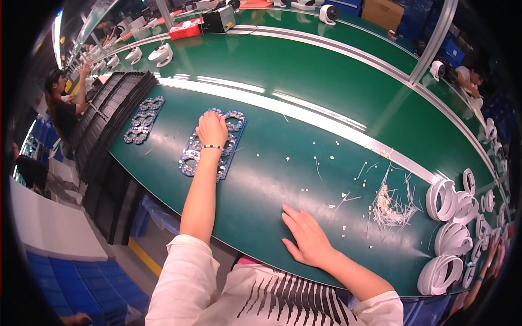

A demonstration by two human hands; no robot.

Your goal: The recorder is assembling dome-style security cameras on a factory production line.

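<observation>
**Mia:** Left hand [211,129] is stretched far out on the green table [283,136]. What is it doing?

**Ben:** It lies on top of a blue panel of ring-shaped circuit boards [228,142]. The fingers curl down over the far end of the panel. I cannot tell if they pinch it or only press on it. A bead bracelet [212,146] sits on the wrist.

**Mia:** Where is that panel?

**Ben:** It lies flat, near the left end of the table, between the near edge and the silver rail [304,111] that runs along the middle.

**Mia:** And the right hand [305,237]?

**Ben:** It is open and flat, palm down, close to the near edge of the table. It holds nothing.

**Mia:** What else is on the table?

**Ben:** A second blue panel [142,119] lies further left, well apart from the first one, just beside a long stack of black trays [111,117] at the left end. Tiny white bits [330,158] are scattered in the middle. A pile of thin clear strips [392,206] lies to the right of the open hand. White round shells [451,217] stand in a bunch by the right end.

**Mia:** Anyone else?

**Ben:** Yes, a person in a black top [62,111] stands past the trays.
</observation>
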